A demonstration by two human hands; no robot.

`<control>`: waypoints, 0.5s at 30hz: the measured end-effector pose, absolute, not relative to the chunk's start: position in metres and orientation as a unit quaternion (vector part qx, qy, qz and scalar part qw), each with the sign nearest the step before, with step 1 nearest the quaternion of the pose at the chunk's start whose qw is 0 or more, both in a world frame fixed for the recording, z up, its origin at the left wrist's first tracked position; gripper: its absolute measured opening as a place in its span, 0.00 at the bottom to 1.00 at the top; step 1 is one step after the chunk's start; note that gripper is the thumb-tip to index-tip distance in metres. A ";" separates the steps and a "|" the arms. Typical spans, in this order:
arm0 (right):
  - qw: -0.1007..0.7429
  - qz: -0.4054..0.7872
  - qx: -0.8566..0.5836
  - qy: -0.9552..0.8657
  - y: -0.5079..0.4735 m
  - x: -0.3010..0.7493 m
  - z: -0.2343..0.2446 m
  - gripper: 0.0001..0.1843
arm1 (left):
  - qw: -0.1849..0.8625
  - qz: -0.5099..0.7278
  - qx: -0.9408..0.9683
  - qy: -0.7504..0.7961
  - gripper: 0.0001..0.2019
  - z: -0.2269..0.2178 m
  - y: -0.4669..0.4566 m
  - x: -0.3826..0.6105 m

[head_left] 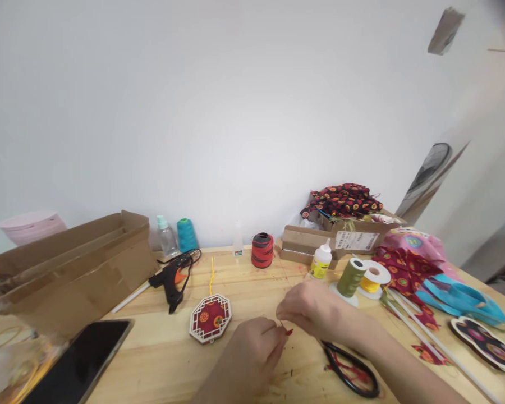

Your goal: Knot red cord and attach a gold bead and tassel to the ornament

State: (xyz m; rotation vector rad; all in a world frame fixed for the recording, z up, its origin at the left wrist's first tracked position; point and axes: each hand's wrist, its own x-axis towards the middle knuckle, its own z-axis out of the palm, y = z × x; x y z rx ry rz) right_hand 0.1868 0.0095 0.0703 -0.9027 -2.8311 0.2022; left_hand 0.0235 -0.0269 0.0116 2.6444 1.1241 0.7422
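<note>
My left hand (256, 345) is closed in a pinch, and a small red piece (289, 331) pokes out at its fingertips; its kind is too small to tell. Close above it, my right hand (309, 308) is also pinched shut. Something thin seems to run between the two sets of fingertips, but I cannot make it out. To the left of my hands lies an octagonal lattice-framed ornament (211, 318) with red patterned fabric and a yellow cord (212, 275). Black-handled scissors (353, 373) rest partly under my right forearm, beside red thread scraps.
At left are a cardboard box (88, 269), a phone (79, 362) and a glue gun (172, 283). Behind my hands stand a red thread spool (262, 250), a glue bottle (321, 260) and a green spool (352, 278). Fabric (404, 269) and white sticks (437, 336) lie right.
</note>
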 end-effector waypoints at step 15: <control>0.059 -0.086 -0.325 -0.940 -0.021 0.177 0.035 0.09 | 0.115 0.223 0.847 0.468 0.11 0.007 -0.021 0.022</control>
